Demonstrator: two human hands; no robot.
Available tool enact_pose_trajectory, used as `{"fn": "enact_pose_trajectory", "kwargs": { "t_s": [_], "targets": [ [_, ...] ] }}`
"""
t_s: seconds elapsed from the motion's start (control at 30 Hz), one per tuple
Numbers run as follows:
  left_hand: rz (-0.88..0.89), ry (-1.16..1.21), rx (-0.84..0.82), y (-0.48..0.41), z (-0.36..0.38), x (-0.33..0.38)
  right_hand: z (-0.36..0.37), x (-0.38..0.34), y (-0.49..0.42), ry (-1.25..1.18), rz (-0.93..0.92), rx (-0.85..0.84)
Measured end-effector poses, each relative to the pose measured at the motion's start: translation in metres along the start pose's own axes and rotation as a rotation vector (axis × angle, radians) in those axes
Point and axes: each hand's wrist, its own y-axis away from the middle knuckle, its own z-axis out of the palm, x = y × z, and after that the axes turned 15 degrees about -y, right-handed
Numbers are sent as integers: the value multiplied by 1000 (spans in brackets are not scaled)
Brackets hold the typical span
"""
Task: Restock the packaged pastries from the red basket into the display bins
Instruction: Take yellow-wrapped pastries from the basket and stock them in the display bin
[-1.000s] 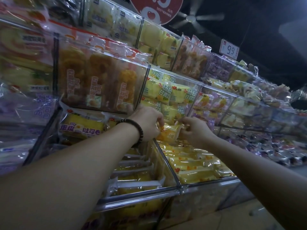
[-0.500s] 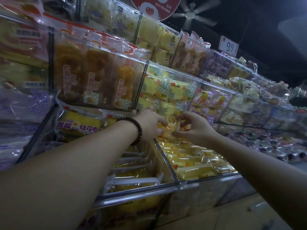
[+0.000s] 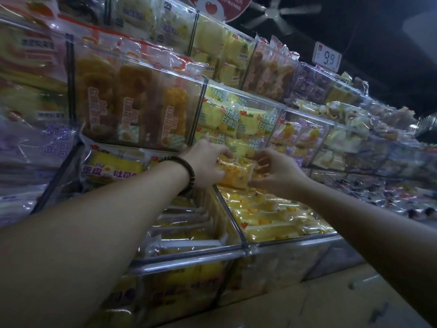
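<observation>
Both my hands reach into the back of a clear display bin [image 3: 293, 241] on the lower shelf row. Between them is a yellow packaged pastry [image 3: 236, 174] in a clear wrapper. My left hand [image 3: 205, 164], with a dark bead bracelet on its wrist, grips the packet's left end. My right hand [image 3: 274, 169] pinches its right end with curled fingers. The packet sits above a row of similar yellow packets [image 3: 272, 216] that fill the bin. The red basket is out of view.
The neighbouring bin on the left [image 3: 186, 254] holds yellow rolls in white-edged wrappers. Above hang clear bins of orange buns [image 3: 132, 100] and yellow cakes [image 3: 236, 119]. More bins run off to the right. A 9.9 price tag [image 3: 327, 58] stands up top. Cardboard [image 3: 307, 304] lies below.
My hands have drawn closer together and now hold the yellow packet at both ends over the back of the bin. The view has tilted slightly downward.
</observation>
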Motion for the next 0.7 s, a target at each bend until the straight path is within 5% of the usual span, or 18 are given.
{"fn": "enact_pose_trajectory", "kwargs": {
  "t_s": [0.4,0.7],
  "targets": [
    [163,261,175,87,-58,77,-47,-24,115,-181,-130,81],
    [314,265,15,250,4,138,7,-9,266,-261,-85,75]
  ]
}}
